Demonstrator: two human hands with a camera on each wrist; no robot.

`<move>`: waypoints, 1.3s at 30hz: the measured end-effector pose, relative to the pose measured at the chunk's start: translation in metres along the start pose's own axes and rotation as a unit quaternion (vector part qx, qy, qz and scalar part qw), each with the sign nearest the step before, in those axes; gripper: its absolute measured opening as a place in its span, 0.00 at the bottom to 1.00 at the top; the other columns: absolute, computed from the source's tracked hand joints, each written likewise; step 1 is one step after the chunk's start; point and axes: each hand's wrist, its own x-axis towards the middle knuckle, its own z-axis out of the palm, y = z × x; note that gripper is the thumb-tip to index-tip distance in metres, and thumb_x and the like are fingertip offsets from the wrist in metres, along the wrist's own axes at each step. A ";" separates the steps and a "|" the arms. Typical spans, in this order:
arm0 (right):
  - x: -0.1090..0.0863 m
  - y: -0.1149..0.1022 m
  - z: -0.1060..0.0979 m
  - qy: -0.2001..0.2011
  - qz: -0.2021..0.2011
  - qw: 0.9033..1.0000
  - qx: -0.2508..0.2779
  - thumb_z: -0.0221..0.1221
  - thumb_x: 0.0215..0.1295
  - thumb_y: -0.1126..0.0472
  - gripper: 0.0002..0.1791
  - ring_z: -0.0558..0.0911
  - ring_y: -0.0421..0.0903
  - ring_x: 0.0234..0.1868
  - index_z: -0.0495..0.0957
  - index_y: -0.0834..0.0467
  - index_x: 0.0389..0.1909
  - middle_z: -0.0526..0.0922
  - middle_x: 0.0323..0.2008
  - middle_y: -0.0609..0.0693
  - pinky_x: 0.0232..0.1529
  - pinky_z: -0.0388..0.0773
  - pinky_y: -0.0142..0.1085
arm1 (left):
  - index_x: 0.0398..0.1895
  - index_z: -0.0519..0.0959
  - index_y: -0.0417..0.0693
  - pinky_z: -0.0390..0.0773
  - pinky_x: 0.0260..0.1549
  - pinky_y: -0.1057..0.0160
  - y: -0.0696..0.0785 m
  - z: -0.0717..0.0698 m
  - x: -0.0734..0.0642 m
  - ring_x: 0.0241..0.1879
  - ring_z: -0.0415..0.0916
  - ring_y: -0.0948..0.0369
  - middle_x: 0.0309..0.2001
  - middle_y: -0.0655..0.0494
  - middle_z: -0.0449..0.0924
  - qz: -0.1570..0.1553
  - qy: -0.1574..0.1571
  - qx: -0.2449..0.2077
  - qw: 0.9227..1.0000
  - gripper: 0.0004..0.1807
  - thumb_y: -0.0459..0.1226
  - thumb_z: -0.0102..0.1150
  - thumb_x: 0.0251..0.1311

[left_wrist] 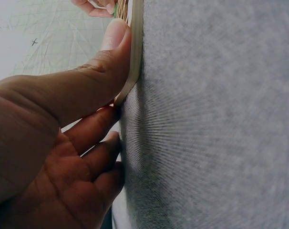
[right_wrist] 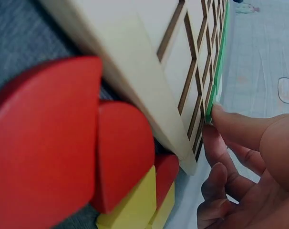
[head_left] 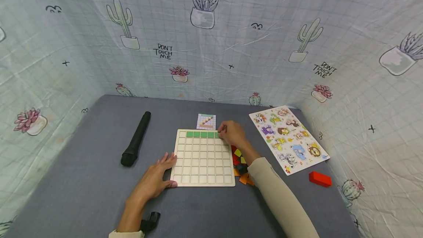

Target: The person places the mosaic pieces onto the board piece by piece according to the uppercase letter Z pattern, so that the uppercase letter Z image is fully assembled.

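Pinching fingers: the right hand (head_left: 232, 132) nips a small flat green tile (right_wrist: 210, 110) between thumb and fingertip, at the board's far row; holding it by the edge probably lets it meet a cell squarely.
Bracing fingers: the left hand (head_left: 155, 177) has its fingers spread along the left edge and its thumb at the near corner, seemingly to stop the board sliding.
Board: the pale square wooden board (head_left: 203, 170) lies flat between both hands, its recessed cells facing up, the ridges apparently keeping tiles aligned.
Far row: several green square tiles (head_left: 203, 134) sit side by side, with the leftmost cell bare.
Card: a small printed paper grid card (head_left: 206, 121) lies just beyond the board, likely for easy viewing.
Loose pieces: red, yellow, black and orange pieces (head_left: 243, 178) are heaped beside the right edge, within the right hand's reach.
Outskirts: a black handheld microphone (head_left: 136, 142) lies left; a white animal-picture sheet (head_left: 289, 140) and a red rectangular block (head_left: 320, 179) lie right, apart from the work.
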 end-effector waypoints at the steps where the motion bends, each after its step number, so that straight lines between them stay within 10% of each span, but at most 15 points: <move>1: -0.001 0.001 -0.001 -0.002 -0.001 1.000 0.004 0.72 0.68 0.59 0.03 0.80 0.46 0.28 0.87 0.51 0.36 0.84 0.27 0.47 0.29 0.75 0.37 | 0.79 0.67 0.38 0.56 0.81 0.33 0.000 0.000 0.000 0.84 0.52 0.40 0.81 0.42 0.62 0.000 0.000 -0.001 1.000 0.52 0.37 0.82 0.50; 39: -0.059 0.033 -0.031 -0.087 0.000 0.995 -0.040 0.77 0.62 0.60 0.10 0.77 0.46 0.30 0.83 0.55 0.36 0.80 0.28 0.48 0.34 0.74 0.37 | 0.79 0.66 0.37 0.57 0.80 0.33 -0.001 0.001 0.001 0.83 0.52 0.40 0.81 0.41 0.62 0.004 0.001 -0.002 1.000 0.52 0.37 0.82 0.50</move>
